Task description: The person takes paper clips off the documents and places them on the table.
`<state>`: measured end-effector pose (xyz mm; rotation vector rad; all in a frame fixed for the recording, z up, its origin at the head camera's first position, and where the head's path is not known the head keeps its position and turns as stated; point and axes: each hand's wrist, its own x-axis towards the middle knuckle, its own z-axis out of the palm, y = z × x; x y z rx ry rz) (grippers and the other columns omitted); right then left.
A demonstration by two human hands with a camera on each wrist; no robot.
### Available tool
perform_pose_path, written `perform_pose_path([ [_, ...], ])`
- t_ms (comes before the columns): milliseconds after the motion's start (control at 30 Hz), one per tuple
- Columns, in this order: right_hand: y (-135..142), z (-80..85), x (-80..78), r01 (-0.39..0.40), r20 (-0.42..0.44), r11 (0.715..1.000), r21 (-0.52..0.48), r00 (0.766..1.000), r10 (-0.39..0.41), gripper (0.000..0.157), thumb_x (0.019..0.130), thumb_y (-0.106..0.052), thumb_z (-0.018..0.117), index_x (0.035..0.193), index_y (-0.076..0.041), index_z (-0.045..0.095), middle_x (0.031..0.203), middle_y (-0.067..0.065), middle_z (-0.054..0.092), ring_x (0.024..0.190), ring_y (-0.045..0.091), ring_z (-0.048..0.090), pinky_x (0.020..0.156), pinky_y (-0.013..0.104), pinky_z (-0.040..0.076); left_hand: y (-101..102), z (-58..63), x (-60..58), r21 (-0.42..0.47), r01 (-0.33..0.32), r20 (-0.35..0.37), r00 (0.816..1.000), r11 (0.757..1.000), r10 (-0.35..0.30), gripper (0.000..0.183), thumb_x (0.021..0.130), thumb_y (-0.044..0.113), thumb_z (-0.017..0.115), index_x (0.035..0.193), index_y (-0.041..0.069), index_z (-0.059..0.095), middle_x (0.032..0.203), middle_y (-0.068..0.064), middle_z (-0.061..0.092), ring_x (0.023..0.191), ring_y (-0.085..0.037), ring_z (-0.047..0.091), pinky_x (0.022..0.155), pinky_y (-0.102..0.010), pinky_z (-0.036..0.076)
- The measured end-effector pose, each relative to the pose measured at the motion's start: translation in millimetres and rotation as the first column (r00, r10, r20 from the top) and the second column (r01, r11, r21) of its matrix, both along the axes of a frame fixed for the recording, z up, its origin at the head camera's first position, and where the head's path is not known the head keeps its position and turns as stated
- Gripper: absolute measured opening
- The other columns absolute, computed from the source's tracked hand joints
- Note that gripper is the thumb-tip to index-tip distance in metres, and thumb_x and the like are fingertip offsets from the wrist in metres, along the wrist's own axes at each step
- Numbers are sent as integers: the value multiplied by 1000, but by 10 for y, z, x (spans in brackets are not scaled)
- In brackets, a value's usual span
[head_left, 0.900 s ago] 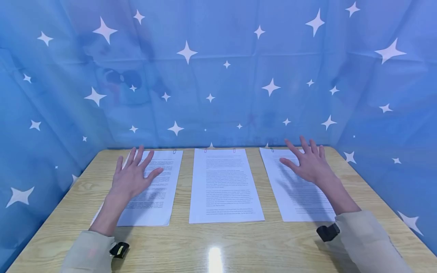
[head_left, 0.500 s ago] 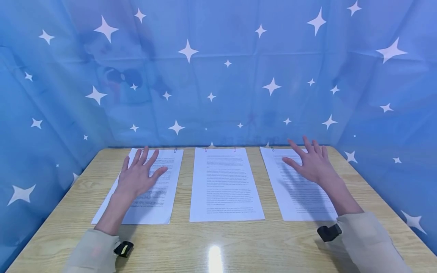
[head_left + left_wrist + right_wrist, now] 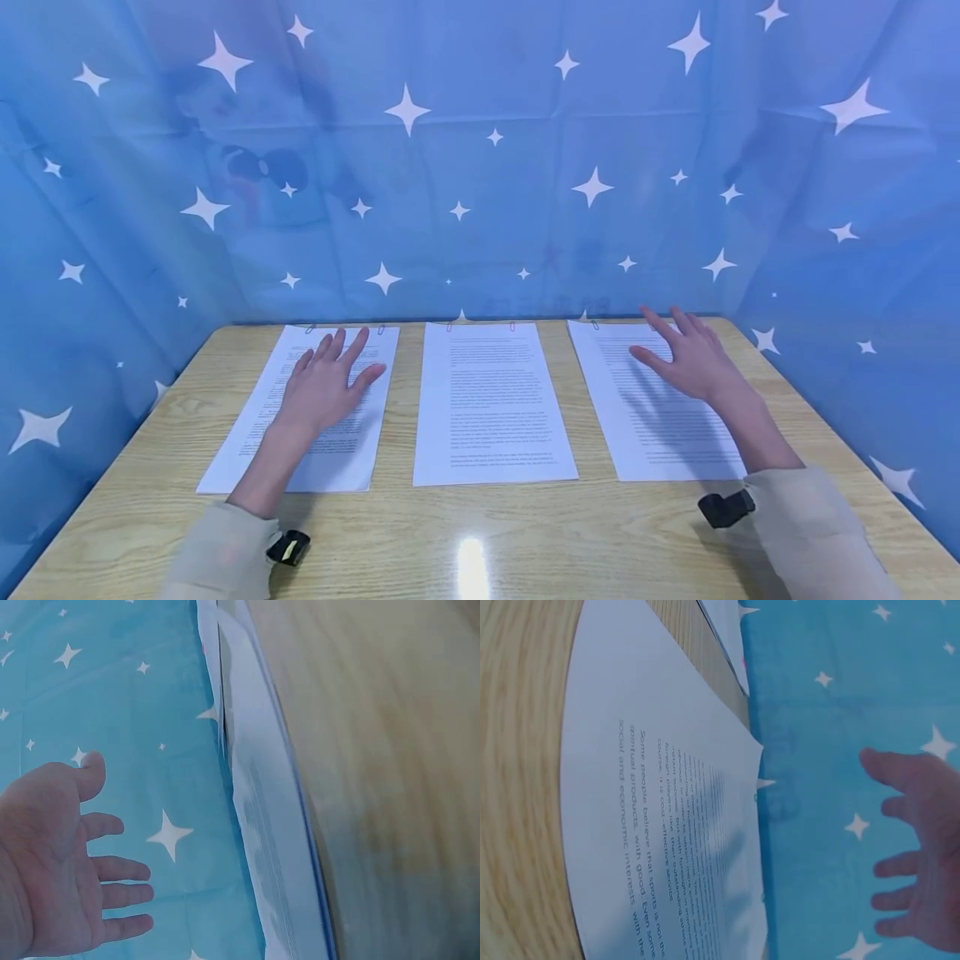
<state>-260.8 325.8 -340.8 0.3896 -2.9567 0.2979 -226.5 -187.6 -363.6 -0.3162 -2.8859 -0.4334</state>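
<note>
My left hand (image 3: 322, 392) hovers over the left stack of printed paper (image 3: 255, 433), fingers spread, holding nothing. In the left wrist view the palm of that left hand (image 3: 56, 855) shows bare. My right hand (image 3: 697, 362) is held above the right stack of paper (image 3: 622, 408), its fingers spread too and its shadow falling on the page. The right wrist view has the printed page (image 3: 600, 787) large, with the empty right hand (image 3: 930, 855) off to one side. Between the hands lies the middle stack of paper (image 3: 495, 400). Paper clips (image 3: 381, 330) sit along the stacks' far edges.
A wooden table (image 3: 480, 533) carries the three stacks side by side near its far edge. A blue curtain with white stars (image 3: 465, 167) hangs behind and on both sides. Dark wrist devices (image 3: 288, 547) sit at the sleeve cuffs.
My left hand has moved to the right across the left stack, uncovering its upper left corner and a paper clip there. The right hand has shifted slightly right.
</note>
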Motion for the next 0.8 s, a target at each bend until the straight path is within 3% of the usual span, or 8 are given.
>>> perform_pose_path([
  [167, 76, -18, -7, 6, 13, 999, -47, 1000, -6, 79, 102, -52, 51, 160, -7, 23, 154, 42, 18, 138, 63, 21, 107, 75, 21, 119, 17, 3, 54, 28, -37, 999, 998, -26, 69, 105, 48, 49, 155, 2, 36, 151, -34, 37, 139, -50, 37, 111, -64, 30],
  [367, 158, -44, 4, 34, 33, 995, -96, 999, -31, 78, 102, -48, 54, 160, -5, 22, 153, 40, 25, 138, 61, 24, 105, 75, 24, 277, 35, -20, 144, 67, -20, 998, 987, -65, 69, 105, 47, 49, 152, -2, 39, 145, -33, 46, 128, -52, 49, 102, -63, 41],
  [800, 294, -63, 55, 104, 70, 979, -174, 993, -93, 76, 102, -45, 55, 153, 6, 30, 148, 40, 33, 134, 61, 29, 105, 73, 27, 589, 62, -56, 268, 105, 102, 985, 958, -136, 74, 105, 55, 42, 153, -1, 37, 148, -30, 44, 135, -47, 45, 105, -60, 41],
])
